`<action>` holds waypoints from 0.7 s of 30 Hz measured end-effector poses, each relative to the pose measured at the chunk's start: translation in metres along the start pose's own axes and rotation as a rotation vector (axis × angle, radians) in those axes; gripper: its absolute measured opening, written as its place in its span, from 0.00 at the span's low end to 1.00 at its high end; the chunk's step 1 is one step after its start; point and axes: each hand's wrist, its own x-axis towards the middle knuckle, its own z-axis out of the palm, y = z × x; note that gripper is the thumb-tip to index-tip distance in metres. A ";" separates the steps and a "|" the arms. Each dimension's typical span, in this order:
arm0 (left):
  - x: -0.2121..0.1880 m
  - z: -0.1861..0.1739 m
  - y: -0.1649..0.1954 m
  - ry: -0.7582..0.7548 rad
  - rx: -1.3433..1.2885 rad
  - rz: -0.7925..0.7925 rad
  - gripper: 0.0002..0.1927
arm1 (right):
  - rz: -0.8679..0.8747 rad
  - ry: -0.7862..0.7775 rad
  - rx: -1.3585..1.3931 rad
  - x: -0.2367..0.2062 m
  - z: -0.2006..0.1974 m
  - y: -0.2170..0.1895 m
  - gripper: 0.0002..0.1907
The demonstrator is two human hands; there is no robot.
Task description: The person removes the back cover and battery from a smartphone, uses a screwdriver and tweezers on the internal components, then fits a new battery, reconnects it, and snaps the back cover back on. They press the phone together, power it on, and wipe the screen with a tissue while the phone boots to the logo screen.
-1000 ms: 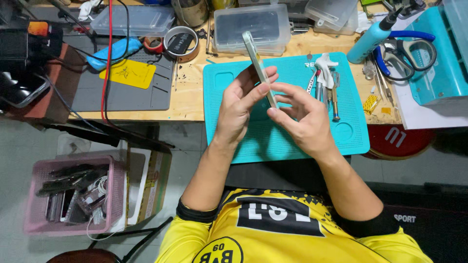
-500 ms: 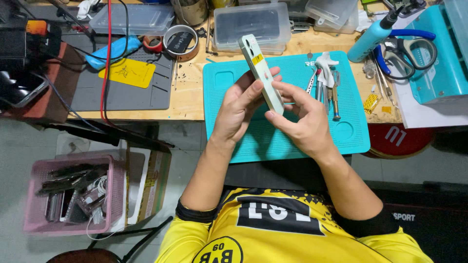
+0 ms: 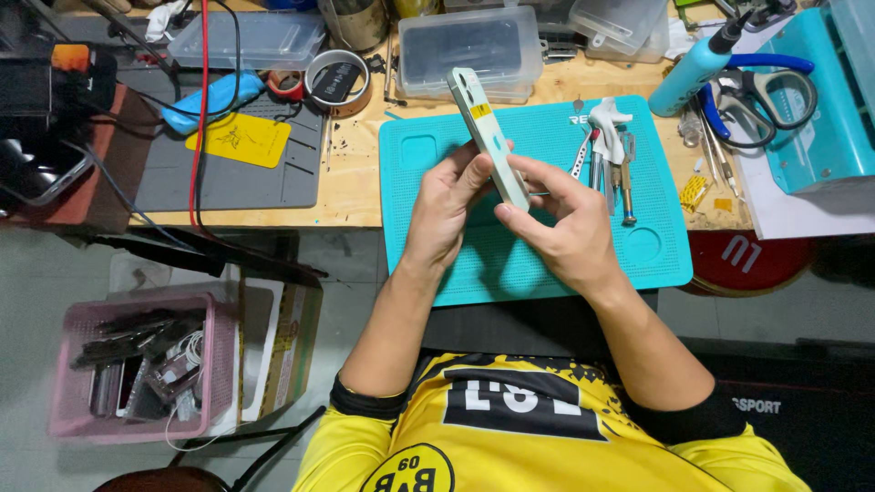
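A clear plastic box (image 3: 469,50) with its lid on stands at the back of the worktop (image 3: 351,173); something dark shows through its wall, but what it is cannot be told. A second clear box (image 3: 251,38) sits to its left and a third (image 3: 618,20) to its right, their contents unclear. On the floor at the lower left, a pink basket (image 3: 68,401) holds dark flat pieces, small devices and a white cable. A teal tray (image 3: 834,128) stands at the right edge, with blue-handled scissors (image 3: 756,87) just beside it.

The phone (image 3: 488,137) is held up above the teal mat (image 3: 547,255), not lying on it. It is turned edge-on to the camera, its pale back facing left, with a small yellow sticker on it. Its long axis runs from upper left, near the clear plastic box, down to lower right toward the hands.

The left hand (image 3: 447,210) holds the lower part of the phone from the left, fingers closed against its back and edge. The right hand (image 3: 565,228) clamps the lower end from the right, thumb and forefinger pinched on the rim. Most of the phone sticks out above both hands. Small metal tools (image 3: 611,155) lie on the mat just right of the right hand.
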 end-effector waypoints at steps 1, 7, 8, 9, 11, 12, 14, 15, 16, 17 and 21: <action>-0.001 0.000 0.001 -0.002 0.017 0.004 0.26 | -0.004 0.003 -0.006 0.000 0.000 0.000 0.28; -0.002 0.003 0.005 -0.014 -0.043 -0.014 0.26 | -0.008 0.022 -0.038 0.000 -0.001 -0.001 0.28; -0.002 0.003 0.005 -0.012 -0.052 -0.023 0.27 | -0.012 0.025 -0.041 0.000 -0.001 -0.001 0.28; -0.002 0.002 0.005 -0.010 -0.061 -0.033 0.27 | -0.013 0.026 -0.046 0.001 0.000 -0.001 0.28; -0.002 0.002 0.005 -0.001 -0.069 -0.035 0.27 | -0.012 0.029 -0.059 0.001 0.000 -0.001 0.28; -0.002 0.001 0.005 0.006 -0.067 -0.028 0.27 | -0.012 0.023 -0.056 0.001 -0.001 -0.001 0.28; -0.002 0.000 0.006 0.021 -0.070 -0.017 0.26 | -0.014 0.009 -0.049 0.001 -0.001 -0.002 0.28; -0.002 -0.001 0.006 0.030 -0.075 -0.014 0.26 | -0.009 0.006 -0.043 0.001 -0.001 -0.002 0.28; -0.002 -0.001 0.007 0.038 -0.080 -0.011 0.25 | -0.006 0.004 -0.038 0.001 0.000 -0.002 0.28; -0.001 -0.001 0.007 0.044 -0.089 -0.003 0.26 | -0.002 0.002 -0.033 0.001 0.000 -0.003 0.28; -0.001 -0.001 0.009 0.071 -0.119 0.017 0.26 | 0.019 0.014 -0.098 0.001 -0.001 -0.005 0.27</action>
